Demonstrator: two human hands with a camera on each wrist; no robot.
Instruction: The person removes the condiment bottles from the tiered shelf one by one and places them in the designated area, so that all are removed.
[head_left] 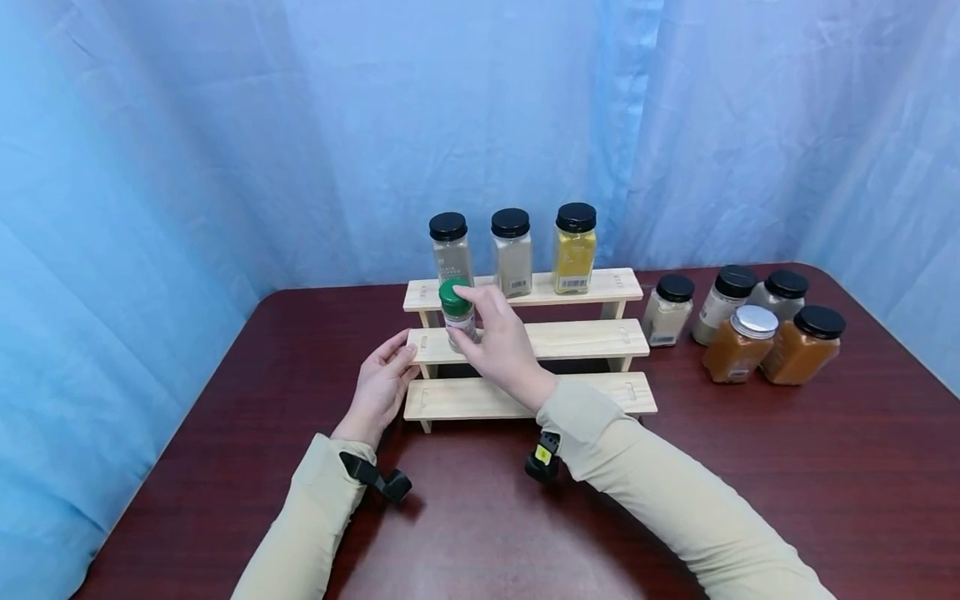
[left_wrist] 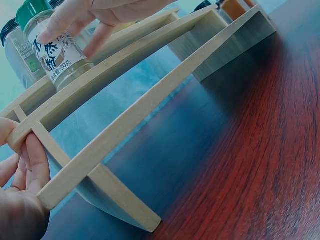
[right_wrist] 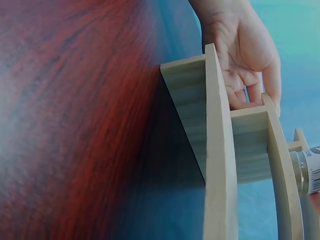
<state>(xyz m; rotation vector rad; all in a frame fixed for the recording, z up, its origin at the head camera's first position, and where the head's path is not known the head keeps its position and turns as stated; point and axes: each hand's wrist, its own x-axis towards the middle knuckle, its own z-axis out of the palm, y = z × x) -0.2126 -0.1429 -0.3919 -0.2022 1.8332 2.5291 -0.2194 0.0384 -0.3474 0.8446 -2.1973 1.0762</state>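
Note:
A three-tier wooden rack (head_left: 577, 337) stands on the dark red table. My left hand (head_left: 375, 392) grips the left end of its middle shelf, thumb above and fingers beneath in the left wrist view. Between thumb and fingers, my right hand (head_left: 506, 342) holds a small spice jar (head_left: 457, 315) with a green cap, upright at the left part of the middle shelf. Its white label (left_wrist: 57, 52) bears dark characters. Whether the jar's base touches the wood, I cannot tell. In the right wrist view only the jar's lower part (right_wrist: 302, 172) shows.
On the top shelf stand three black-lidded jars: a grey one (head_left: 452, 257), a pale one (head_left: 513, 260) and a yellow one (head_left: 575, 254). Right of the rack are several more, including a silver-lidded orange-brown jar (head_left: 733, 354) and a black-lidded one (head_left: 798, 354). Blue curtains (head_left: 450, 100) hang behind.

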